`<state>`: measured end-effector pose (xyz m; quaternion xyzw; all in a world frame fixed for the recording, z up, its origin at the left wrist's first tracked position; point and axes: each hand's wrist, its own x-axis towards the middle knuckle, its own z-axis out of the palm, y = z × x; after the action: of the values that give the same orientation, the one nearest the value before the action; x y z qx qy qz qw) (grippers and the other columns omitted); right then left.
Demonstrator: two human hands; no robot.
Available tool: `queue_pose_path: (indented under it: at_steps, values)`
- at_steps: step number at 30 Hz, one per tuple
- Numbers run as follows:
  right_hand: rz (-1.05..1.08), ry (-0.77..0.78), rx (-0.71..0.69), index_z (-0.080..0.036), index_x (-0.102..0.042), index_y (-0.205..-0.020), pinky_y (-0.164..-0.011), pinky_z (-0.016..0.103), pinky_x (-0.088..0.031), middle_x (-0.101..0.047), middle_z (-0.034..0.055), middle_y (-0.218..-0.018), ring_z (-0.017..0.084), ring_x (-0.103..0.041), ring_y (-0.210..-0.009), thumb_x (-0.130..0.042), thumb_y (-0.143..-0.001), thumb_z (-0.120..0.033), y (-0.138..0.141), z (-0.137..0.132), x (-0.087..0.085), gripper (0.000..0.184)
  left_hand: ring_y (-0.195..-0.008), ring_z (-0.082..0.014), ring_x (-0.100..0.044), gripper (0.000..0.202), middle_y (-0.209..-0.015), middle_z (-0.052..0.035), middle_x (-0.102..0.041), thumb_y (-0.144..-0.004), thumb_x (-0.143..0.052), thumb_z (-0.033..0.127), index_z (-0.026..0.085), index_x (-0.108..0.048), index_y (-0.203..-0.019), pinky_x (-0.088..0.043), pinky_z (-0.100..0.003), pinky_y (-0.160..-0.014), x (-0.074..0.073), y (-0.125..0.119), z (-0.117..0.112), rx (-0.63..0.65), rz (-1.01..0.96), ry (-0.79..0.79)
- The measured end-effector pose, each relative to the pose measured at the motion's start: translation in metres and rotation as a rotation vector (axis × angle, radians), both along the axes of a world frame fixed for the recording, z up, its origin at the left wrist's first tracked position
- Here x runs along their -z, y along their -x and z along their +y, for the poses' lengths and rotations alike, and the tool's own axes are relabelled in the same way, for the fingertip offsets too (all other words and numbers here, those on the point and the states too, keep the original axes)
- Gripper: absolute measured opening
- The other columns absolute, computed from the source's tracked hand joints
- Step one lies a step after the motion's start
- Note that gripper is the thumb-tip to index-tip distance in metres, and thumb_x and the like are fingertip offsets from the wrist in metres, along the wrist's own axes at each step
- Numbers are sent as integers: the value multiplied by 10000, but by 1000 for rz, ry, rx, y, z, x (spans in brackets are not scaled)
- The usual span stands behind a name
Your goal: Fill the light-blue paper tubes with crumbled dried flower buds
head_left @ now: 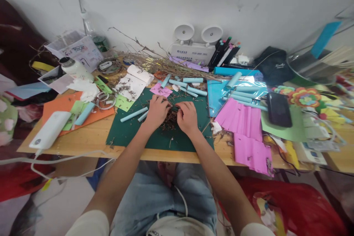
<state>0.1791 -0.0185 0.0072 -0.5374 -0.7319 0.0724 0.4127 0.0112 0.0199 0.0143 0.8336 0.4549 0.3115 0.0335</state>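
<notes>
My left hand (pixel 157 112) is closed, fingertips curled in at a dry brown twig above the green mat (pixel 132 134). Opposite it, my right hand (pixel 188 118) pinches the same thin stalk; the exact grip is partly hidden by the fingers. Under and between both hands lies a heap of crumbled dried leaves (pixel 170 122). Light blue paper tubes (pixel 134 114) rest beside my left hand, and more blue tubes (pixel 190 89) lie behind the hands. A small pink paper piece (pixel 160 90) sits at the mat's back edge.
Long dry branches (pixel 155 62) stretch along the wall. To the right are pleated pink paper (pixel 240 118), a black phone (pixel 279 110) and a blue plastic packet (pixel 214 97). On the left stand a white power bank (pixel 49 129), orange paper (pixel 55 105) and an uncapped white bottle (pixel 76 69).
</notes>
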Motion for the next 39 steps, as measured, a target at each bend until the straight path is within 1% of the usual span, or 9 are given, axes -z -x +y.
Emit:
queue_pose_path:
  at_steps: [4,7,11,15,25,29,31,34,39]
  values:
    - [67,-92,-53,-203,-619,-1160,-943,431,-483,-656,109,-1112,254,-550,-1057,-498,-917,-193,0,0,-4,272,-1022,-227,-586,164,-1035,-84,-691,-942,-530,205,181,-677,-1011,-499,-414,-927,-4,0,-7,78,-183,-10]
    - [96,-111,-93,-240,-641,-1106,-897,416,-516,-695,83,-1042,235,-596,-991,-501,-949,-243,0,0,-4,211,-942,-189,-657,191,-1003,-74,-718,-954,-507,208,185,-667,-1057,-542,-357,-872,-6,-1,-17,103,-272,41]
    - [133,-125,-60,-243,-668,-953,-809,380,-542,-719,59,-910,207,-638,-884,-485,-967,-251,2,-1,-5,183,-890,-171,-681,140,-948,-59,-727,-925,-563,221,192,-692,-970,-557,-324,-840,-9,-5,-28,89,-431,83]
    - [159,-154,-40,-230,-662,-930,-772,357,-539,-710,61,-872,195,-641,-842,-503,-954,-235,4,-4,-8,161,-862,-158,-667,108,-911,-50,-712,-903,-591,212,188,-695,-916,-554,-309,-813,-7,-7,-31,56,-551,108]
    - [194,-123,30,-238,-686,-1018,-865,399,-519,-685,88,-957,224,-614,-945,-487,-931,-223,-1,-4,-12,218,-926,-172,-654,123,-968,-67,-688,-914,-577,237,187,-676,-966,-547,-321,-832,0,-4,-30,2,-594,97]
    - [135,-97,-62,-248,-670,-1126,-925,418,-510,-682,87,-1102,234,-599,-1048,-550,-917,-266,0,-3,-9,242,-902,-169,-665,128,-947,-62,-703,-914,-594,263,192,-694,-950,-554,-325,-834,3,-5,-29,17,-591,99]
    - [133,-82,-116,-248,-679,-1089,-878,394,-526,-710,69,-1031,215,-614,-978,-560,-928,-282,2,-1,-5,203,-867,-161,-672,134,-921,-56,-713,-915,-596,268,190,-705,-921,-557,-317,-817,5,-5,-29,30,-599,103]
    - [159,-89,-106,-240,-695,-945,-799,365,-534,-723,51,-886,195,-619,-858,-525,-954,-270,4,0,-2,173,-823,-153,-675,123,-883,-46,-722,-901,-614,256,189,-715,-879,-556,-301,-785,6,-6,-29,40,-608,103]
    - [185,-104,-60,-237,-673,-886,-789,364,-527,-709,52,-859,198,-612,-856,-498,-960,-255,3,-1,-8,191,-768,-146,-670,97,-842,-35,-726,-883,-633,229,190,-722,-884,-542,-274,-724,8,-4,-28,-30,-586,101]
